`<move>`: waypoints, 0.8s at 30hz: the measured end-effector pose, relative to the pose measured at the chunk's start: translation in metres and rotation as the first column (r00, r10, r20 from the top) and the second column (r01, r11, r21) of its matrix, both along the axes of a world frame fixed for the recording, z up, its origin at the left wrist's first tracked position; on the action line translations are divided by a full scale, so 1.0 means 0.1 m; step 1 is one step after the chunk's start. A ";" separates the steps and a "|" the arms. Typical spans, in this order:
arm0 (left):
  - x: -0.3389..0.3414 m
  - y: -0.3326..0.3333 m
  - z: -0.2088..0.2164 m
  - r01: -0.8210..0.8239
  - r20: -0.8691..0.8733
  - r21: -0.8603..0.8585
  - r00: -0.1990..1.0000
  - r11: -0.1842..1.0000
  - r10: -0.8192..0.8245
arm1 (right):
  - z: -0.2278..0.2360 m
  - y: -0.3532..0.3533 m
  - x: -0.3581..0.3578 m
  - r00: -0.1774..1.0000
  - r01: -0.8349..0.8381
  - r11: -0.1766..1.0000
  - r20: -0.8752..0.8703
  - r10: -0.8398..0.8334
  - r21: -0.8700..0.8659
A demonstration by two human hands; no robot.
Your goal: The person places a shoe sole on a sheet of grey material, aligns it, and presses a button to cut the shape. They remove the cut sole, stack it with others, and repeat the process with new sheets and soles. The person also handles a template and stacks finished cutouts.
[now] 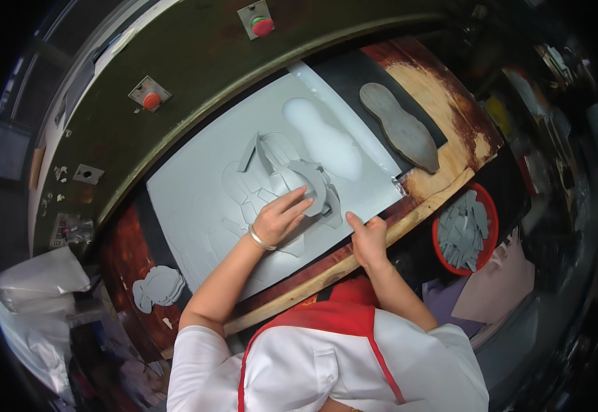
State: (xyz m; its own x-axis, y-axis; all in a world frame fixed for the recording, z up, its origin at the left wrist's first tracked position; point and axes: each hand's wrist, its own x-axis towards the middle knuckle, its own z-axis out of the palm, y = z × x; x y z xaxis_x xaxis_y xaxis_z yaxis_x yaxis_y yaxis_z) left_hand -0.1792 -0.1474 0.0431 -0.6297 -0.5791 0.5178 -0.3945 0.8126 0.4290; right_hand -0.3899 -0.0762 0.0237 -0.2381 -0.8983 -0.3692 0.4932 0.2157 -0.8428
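Your left hand [279, 218] rests flat, fingers spread, on the grey cut pieces [312, 185] lying just beyond its fingertips on the grey sheet [196, 199], nearer than your right hand [367, 237], whose fingers press the sheet's near edge.

bright centre, glare on grey sheet [202, 199], dark bent edges

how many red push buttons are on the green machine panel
2. One red button sits at the top of the green panel, above the grey sheet. The other red button is lower and further left. More may lie outside the view.
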 end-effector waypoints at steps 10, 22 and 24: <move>-0.07 0.04 0.10 -0.005 0.065 0.096 0.998 0.995 -0.001 | 0.20 -0.11 0.06 0.897 -0.174 0.981 0.396 0.195 -0.090; -0.19 -0.20 -0.04 0.047 0.137 0.110 0.989 0.993 -0.062 | 0.07 -0.09 -0.11 0.982 -0.062 0.998 0.179 0.065 -0.026; -0.17 -0.21 -0.04 0.085 0.096 0.154 0.990 0.984 -0.101 | 0.06 -0.07 -0.13 0.984 -0.080 0.995 0.155 0.088 -0.058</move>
